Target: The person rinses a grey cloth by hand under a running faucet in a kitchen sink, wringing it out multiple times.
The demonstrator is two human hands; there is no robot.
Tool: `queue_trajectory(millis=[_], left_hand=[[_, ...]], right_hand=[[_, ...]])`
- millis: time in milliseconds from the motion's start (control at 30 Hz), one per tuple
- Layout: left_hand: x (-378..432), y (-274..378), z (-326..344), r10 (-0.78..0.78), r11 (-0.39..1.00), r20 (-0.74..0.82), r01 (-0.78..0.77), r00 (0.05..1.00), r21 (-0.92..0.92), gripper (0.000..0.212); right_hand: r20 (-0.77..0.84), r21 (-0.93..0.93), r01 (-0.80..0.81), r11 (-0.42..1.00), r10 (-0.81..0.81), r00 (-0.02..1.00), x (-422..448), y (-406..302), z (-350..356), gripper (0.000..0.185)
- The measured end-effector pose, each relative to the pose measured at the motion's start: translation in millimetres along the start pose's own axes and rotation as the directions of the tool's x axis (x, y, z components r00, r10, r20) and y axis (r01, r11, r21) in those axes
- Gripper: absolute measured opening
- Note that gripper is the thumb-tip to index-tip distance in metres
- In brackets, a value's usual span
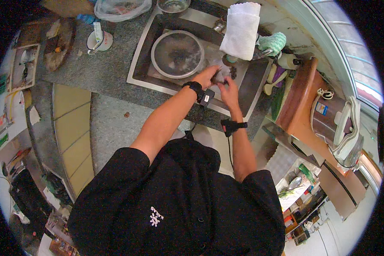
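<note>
Both hands are low inside a stainless-steel sink (pixel 248 84), to the right of a round metal basin (pixel 154 59). My left hand (pixel 205 77) has its fingers around the left side of a pale greyish item (pixel 223 75). From the near right, my right hand (pixel 229 92) pinches the same item with bent fingers. What the item is cannot be made out; it looks blurred, with dark patches beside it. The basin seems to hold cloudy liquid. Each wrist wears a black strapped device.
A folded white cloth (pixel 241 30) hangs over the faucet area, next to a green cloth (pixel 273 44). On the stone counter (pixel 115 68) stand an enamel mug (pixel 104 41) and a plastic bag (pixel 123 9). A metal bowl (pixel 173 4) sits behind the sink. Cucumber-like green vegetables (pixel 278 102) lie at right.
</note>
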State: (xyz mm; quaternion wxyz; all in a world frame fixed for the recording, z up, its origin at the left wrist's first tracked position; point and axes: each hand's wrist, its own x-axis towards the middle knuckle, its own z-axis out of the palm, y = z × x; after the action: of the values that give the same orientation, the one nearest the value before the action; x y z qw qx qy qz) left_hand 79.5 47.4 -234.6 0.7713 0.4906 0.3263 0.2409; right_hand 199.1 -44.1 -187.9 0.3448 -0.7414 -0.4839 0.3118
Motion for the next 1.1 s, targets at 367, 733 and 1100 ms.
queue_trajectory(millis=[367, 733, 1100], left_hand=[[1, 17, 15, -0.434, 0.887, -0.248, 0.362, 0.866, -0.287, 0.035], [4, 3, -28, -0.628, 0.766, -0.1, 0.635, 0.772, 0.099, 0.05], [9, -6, -6, 0.382, 0.411, 0.05, -0.218, 0.923, 0.885, 0.069]], right_hand=[[0.351, 0.709, -0.538, 0.456, 0.433, 0.83, 20, -34, 1, 0.053], [0.075, -0.194, -0.052, 0.98, 0.067, 0.995, 57, 24, 24, 0.045], [0.207, -0.319, 0.291, 0.902, -0.233, 0.95, 41, 4, -24, 0.052]])
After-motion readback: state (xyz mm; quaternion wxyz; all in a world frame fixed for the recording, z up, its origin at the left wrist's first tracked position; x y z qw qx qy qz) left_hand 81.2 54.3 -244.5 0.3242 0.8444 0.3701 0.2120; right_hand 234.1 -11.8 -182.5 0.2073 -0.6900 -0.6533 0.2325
